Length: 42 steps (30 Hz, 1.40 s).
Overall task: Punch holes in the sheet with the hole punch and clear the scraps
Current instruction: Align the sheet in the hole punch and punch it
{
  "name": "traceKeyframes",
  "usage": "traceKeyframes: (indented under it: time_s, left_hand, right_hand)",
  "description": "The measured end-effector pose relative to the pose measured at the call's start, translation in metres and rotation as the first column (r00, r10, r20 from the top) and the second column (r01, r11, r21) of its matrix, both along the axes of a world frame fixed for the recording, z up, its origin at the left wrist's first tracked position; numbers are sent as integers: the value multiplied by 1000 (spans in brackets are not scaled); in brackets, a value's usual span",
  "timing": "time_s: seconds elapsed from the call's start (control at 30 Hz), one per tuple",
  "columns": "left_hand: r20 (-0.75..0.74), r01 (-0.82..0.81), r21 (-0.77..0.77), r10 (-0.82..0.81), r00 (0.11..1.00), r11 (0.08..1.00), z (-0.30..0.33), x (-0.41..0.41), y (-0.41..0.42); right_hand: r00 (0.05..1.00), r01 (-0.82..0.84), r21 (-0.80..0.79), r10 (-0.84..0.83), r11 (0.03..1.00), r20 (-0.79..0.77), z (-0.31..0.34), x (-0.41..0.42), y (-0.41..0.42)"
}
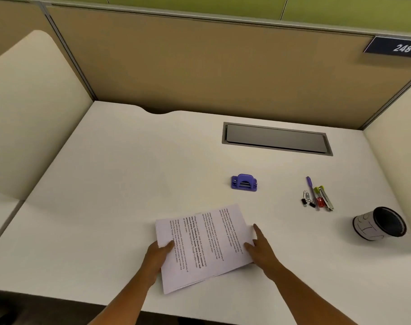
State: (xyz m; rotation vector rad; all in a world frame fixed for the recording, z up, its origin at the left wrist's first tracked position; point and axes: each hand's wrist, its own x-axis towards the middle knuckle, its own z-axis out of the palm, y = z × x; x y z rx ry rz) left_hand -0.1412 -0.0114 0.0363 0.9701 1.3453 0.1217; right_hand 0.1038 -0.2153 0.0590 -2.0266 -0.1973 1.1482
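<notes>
A thin stack of printed white sheets (207, 245) lies at an angle near the front edge of the white desk (120, 184). My left hand (156, 256) grips the stack's left edge, thumb on top and fingers hidden beneath. My right hand (260, 248) rests against the stack's right edge with its fingers straight. A small purple hole punch (244, 182) stands alone on the desk, beyond the sheets and a little to the right, clear of both hands.
Pens, a highlighter, paper clips and binder clips (317, 197) lie in a cluster at the right. A black mesh cup (379, 224) lies on its side further right. A grey cable hatch (276, 139) is set into the desk at the back. Partition walls enclose three sides.
</notes>
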Motion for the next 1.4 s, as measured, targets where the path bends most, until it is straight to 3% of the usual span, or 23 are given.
traceKeyframes:
  time_s: [0.2, 0.6, 0.77, 0.93, 1.17, 1.27, 1.4]
  left_hand:
    - [-100, -67, 310, 102, 990, 949, 3, 4, -27]
    - [-202, 138, 423, -55, 978, 896, 3, 1, -28]
    - [-128, 69, 341, -26, 991, 938, 4, -1, -18]
    - [-3, -101, 117, 102, 995, 988, 2, -16, -12]
    - [174, -339, -208, 376, 910, 918, -4, -16, -44]
    - [223, -439, -254, 494, 841, 862, -3, 2, -55]
    - [120, -532, -170, 553, 824, 830, -7, 15, -59]
  right_hand:
    - [988, -100, -33, 103, 994, 114, -6, -10, 0]
    - [990, -91, -51, 96, 995, 102, -11, -11, 1]
    - [998, 58, -30, -59, 998, -16, -13, -4, 0]
    - [970, 222, -34, -224, 975, -90, -12, -1, -6]
    - [931, 338, -1, -335, 941, -148, -20, -37, -17]
    - [909, 367, -11, -361, 930, -210, -23, -56, -20]
    - [888, 381, -69, -386, 922, -251, -23, -71, -24]
